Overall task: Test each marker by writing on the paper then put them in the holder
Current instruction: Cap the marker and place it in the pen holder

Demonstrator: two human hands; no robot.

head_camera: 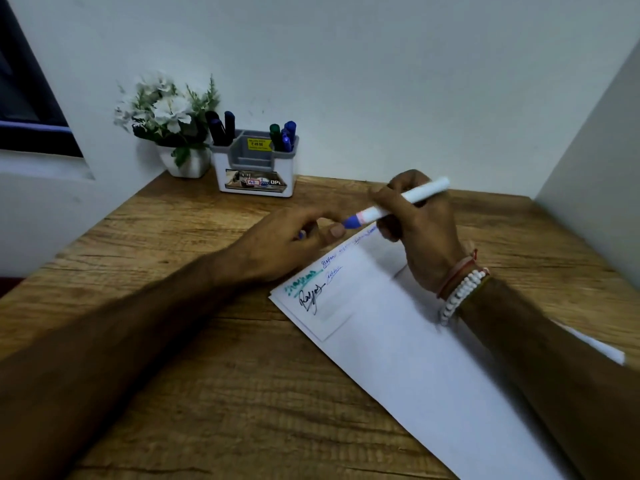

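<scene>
While the right hand (pixel 422 237) grips one white-barrelled, blue-tipped marker (pixel 426 192) tilted above the written-on white paper sheet (pixel 415 358), the left hand (pixel 284 244) curls round a small blue object (pixel 301 234) beside the tip. At least five stored markers (pixel 227 128) stand in one grey-and-white plastic holder (pixel 256 169) on the wooden table (pixel 207 375), beside one white potted flower plant (pixel 166 112).

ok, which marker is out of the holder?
The white marker with the blue tip, gripped by the right hand; the left hand seems to hold its cap. The other markers stand capped in the holder.
</scene>
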